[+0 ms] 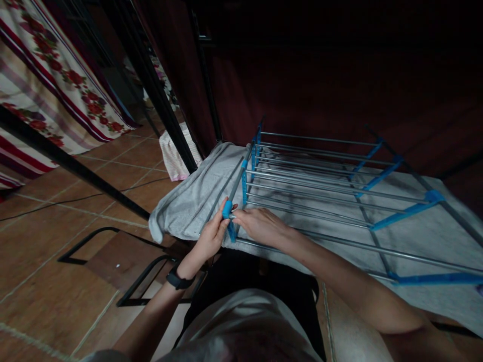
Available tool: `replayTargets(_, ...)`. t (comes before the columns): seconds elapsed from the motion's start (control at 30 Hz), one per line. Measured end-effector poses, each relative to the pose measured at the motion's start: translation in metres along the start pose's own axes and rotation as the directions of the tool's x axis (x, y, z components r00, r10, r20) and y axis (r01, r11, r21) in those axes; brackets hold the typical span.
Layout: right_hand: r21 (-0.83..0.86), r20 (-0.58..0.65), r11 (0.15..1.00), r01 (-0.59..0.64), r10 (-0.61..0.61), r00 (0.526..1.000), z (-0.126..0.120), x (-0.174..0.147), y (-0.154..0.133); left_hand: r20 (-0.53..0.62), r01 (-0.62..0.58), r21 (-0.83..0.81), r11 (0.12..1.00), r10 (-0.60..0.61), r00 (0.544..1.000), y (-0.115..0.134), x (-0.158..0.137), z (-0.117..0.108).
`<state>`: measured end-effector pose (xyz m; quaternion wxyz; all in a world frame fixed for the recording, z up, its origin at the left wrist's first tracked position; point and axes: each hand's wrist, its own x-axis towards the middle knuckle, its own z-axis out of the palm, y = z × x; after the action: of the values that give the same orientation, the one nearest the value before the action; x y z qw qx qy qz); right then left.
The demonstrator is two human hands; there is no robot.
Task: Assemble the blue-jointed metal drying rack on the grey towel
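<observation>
A rack of thin metal rods (324,182) with blue plastic brackets lies across the grey cloth in front of me. My left hand (212,234) is closed around a blue plastic connector (227,208) at the rack's near left corner. Beside it, my right hand (261,226) pinches the end of a metal rod (358,243) against that connector. This rod runs under my right forearm toward the right edge. How deep its tip sits in the connector is hidden by my fingers. More blue brackets (400,213) join the rods on the right.
Grey cloth (196,196) covers the surface under the rack. Dark metal posts (151,85) stand at the left, with a dark curtain (320,90) behind. A folding chair (116,261) and a cable (75,197) are on the tiled floor. A flowered curtain (56,75) hangs far left.
</observation>
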<state>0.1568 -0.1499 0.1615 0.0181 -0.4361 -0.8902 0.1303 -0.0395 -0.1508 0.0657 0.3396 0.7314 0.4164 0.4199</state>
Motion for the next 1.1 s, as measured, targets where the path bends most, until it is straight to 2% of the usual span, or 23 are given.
replayTargets(0.27, -0.008, -0.055, 1.000, 0.017, -0.017, 0.998, 0.005, 0.000, 0.002, 0.015, -0.060, 0.137, 0.989, 0.058, 0.998, -0.004, 0.000, -0.004)
replayTargets(0.47, -0.021, -0.098, 0.989, 0.144, -0.145, 0.985, 0.010, 0.005, 0.012, -0.037, -0.083, 0.191, 0.978, 0.091, 0.995, -0.016, 0.004, -0.005)
replayTargets(0.57, -0.078, -0.155, 0.984, 0.160, -0.170, 0.973, 0.013, 0.007, 0.014, -0.058, -0.042, 0.177, 0.983, 0.053, 0.997, -0.012, 0.006, -0.002)
replayTargets(0.7, -0.128, -0.254, 0.991, 0.032, -0.064, 0.965, 0.013, -0.013, 0.012, -0.107, 0.064, 0.202, 0.977, -0.043, 0.993, -0.001, 0.005, 0.000)
replayTargets(0.83, -0.194, -0.346, 0.974, -0.114, 0.041, 0.937, 0.016, -0.060, 0.019, -0.143, 0.145, 0.237, 0.961, -0.113, 0.983, 0.003, 0.003, 0.001)
replayTargets(0.93, -0.241, -0.368, 0.949, -0.203, 0.104, 0.924, 0.023, -0.095, 0.032, -0.195, 0.207, 0.290, 0.934, -0.154, 0.969, 0.002, 0.001, 0.003)
replayTargets(1.03, -0.268, -0.355, 0.936, -0.230, 0.126, 0.926, 0.031, -0.115, 0.043, -0.238, 0.218, 0.342, 0.914, -0.140, 0.961, 0.000, 0.001, 0.004)
replayTargets(1.1, -0.271, -0.362, 0.937, -0.221, 0.114, 0.925, 0.036, -0.119, 0.049, -0.229, 0.162, 0.353, 0.921, -0.083, 0.970, -0.001, 0.001, 0.004)
